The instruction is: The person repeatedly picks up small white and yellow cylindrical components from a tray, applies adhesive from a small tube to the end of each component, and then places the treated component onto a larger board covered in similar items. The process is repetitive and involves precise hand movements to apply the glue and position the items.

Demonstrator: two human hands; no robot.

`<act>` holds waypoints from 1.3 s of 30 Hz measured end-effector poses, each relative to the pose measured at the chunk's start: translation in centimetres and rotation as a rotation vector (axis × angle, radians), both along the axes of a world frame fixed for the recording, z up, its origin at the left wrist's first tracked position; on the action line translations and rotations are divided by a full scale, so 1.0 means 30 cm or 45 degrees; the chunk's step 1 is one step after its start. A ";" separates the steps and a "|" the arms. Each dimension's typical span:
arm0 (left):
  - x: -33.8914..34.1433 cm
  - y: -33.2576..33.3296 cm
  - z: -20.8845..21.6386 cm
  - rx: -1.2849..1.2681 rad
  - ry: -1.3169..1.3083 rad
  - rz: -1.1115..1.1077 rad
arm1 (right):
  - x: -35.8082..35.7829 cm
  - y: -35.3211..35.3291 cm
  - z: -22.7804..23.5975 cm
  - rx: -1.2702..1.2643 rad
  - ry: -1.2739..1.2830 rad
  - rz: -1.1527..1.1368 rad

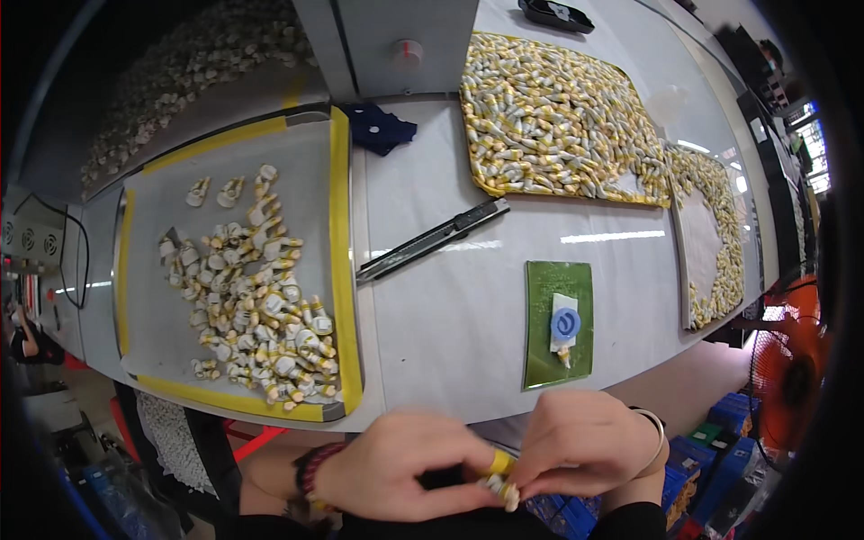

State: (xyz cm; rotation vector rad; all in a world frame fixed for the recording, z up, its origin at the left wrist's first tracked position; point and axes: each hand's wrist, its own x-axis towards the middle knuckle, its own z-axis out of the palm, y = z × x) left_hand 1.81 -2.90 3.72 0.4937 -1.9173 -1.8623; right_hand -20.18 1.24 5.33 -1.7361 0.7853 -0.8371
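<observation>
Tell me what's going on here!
A person's left hand and right hand are together on a small white-and-yellow piece, just in front of the table. Similar pieces lie in a loose pile in the left tray, and a back tray is packed with them. A long dark tool lies between the trays. A green mat has a round blue thing on it.

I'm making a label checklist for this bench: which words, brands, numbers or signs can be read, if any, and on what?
None can be read as text.
Held piece: too blurred.
Piled pieces: too small.
Blue disc on the green mat: a curved mark, no clear lettering.
Dial: red mark only, no legible lettering.
Black case: pale patch, too small.
</observation>
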 end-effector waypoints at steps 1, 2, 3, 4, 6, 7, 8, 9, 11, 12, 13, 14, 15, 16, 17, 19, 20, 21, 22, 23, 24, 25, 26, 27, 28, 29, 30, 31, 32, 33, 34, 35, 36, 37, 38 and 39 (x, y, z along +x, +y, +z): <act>0.048 0.009 0.040 -0.243 -0.018 0.061 | 0.004 -0.001 0.014 -0.058 0.019 0.043; 0.090 0.001 0.051 -0.468 -0.010 0.089 | -0.010 0.004 0.015 -0.097 0.064 0.054; 0.151 -0.029 0.095 -0.642 -0.232 0.030 | -0.036 0.014 0.019 -0.128 0.196 0.001; 0.202 -0.076 0.162 -0.816 -0.443 -0.044 | -0.058 0.033 0.024 -0.138 0.240 -0.110; 0.281 -0.126 0.295 -1.025 -0.835 0.011 | -0.070 0.060 0.040 -0.200 0.293 -0.280; 0.287 -0.178 0.298 -1.069 -0.930 0.085 | -0.084 0.070 0.032 -0.174 0.374 -0.328; 0.283 -0.227 0.309 -1.119 -1.039 0.167 | -0.094 0.077 0.026 -0.173 0.378 -0.341; 0.270 -0.294 0.301 -1.059 -1.024 0.214 | -0.103 0.085 0.018 -0.170 0.384 -0.357; 0.246 -0.426 0.287 -0.931 -0.987 0.457 | -0.102 0.077 0.020 -0.205 0.382 -0.326; 0.230 -0.508 0.259 -0.864 -0.931 0.629 | -0.094 0.066 0.032 -0.238 0.396 -0.305; 0.220 -0.600 0.224 -0.966 -0.956 0.651 | -0.086 0.058 0.038 -0.271 0.415 -0.286; 0.200 -0.699 0.173 -1.068 -0.961 0.656 | -0.083 0.062 0.046 -0.283 0.446 -0.288; 0.201 -0.777 0.128 -1.287 -0.950 0.662 | -0.076 0.063 0.058 -0.305 0.460 -0.275; 0.204 -0.841 0.080 -1.499 -0.931 0.665 | -0.074 0.064 0.065 -0.320 0.481 -0.263; 0.210 -0.885 0.051 -1.489 -1.024 0.675 | -0.079 0.067 0.066 -0.311 0.504 -0.270; 0.212 -0.951 0.007 -1.460 -1.208 0.684 | -0.106 0.088 0.060 -0.282 0.549 -0.291; 0.223 -0.974 -0.005 -1.497 -1.201 0.678 | -0.123 0.100 0.061 -0.229 0.536 -0.311; 0.242 -0.991 -0.009 -1.535 -1.199 0.676 | -0.142 0.113 0.064 -0.178 0.520 -0.327; 0.219 -0.993 -0.009 -1.569 -1.180 0.663 | -0.165 0.130 0.069 -0.119 0.514 -0.356; 0.208 -0.981 -0.007 -1.546 -1.110 0.698 | -0.186 0.146 0.068 -0.094 0.537 -0.402; 0.214 -0.950 0.000 -1.523 -1.044 0.735 | -0.205 0.160 0.063 -0.071 0.556 -0.446; 0.193 -0.913 0.018 -1.504 -0.961 0.761 | -0.222 0.173 0.059 -0.047 0.581 -0.507; 0.188 -0.867 0.049 -1.495 -0.960 0.819 | -0.230 0.174 0.060 -0.082 0.626 -0.564; 0.221 -0.852 0.058 -1.362 -0.919 0.880 | -0.240 0.168 0.062 -0.117 0.671 -0.619; 0.227 -0.810 0.085 -1.230 -0.836 0.827 | -0.252 0.162 0.063 -0.145 0.717 -0.671; 0.222 -0.752 0.123 -1.075 -0.767 0.738 | -0.268 0.160 0.075 -0.152 0.758 -0.731; 0.179 -0.656 0.187 -0.994 -0.796 0.681 | -0.291 0.153 0.088 -0.203 0.822 -0.774; 0.175 -0.569 0.217 -0.999 -0.724 0.645 | -0.315 0.135 0.092 -0.236 0.867 -0.826; 0.146 -0.475 0.243 -1.141 -0.643 0.571 | -0.338 0.119 0.096 -0.258 0.929 -0.891; 0.126 -0.406 0.234 -1.186 -0.485 0.554 | -0.360 0.096 0.095 -0.253 0.984 -0.958; 0.141 -0.311 0.290 -1.094 -0.518 0.487 | -0.370 0.046 0.100 -0.270 1.002 -0.994; 0.167 -0.245 0.324 -0.967 -0.426 0.297 | -0.370 -0.010 0.117 -0.335 1.013 -0.957; 0.204 -0.218 0.381 -0.723 -0.501 -0.221 | -0.369 -0.069 0.131 -0.399 1.023 -0.919; 0.174 -0.182 0.365 -0.618 -0.350 -0.301 | -0.371 -0.121 0.129 -0.436 1.062 -0.859; 0.112 -0.152 0.315 -0.494 -0.185 -0.405 | -0.394 -0.160 0.108 -0.443 1.120 -0.811; 0.085 -0.129 0.277 -0.400 -0.107 -0.512 | -0.405 -0.203 0.088 -0.497 1.129 -0.777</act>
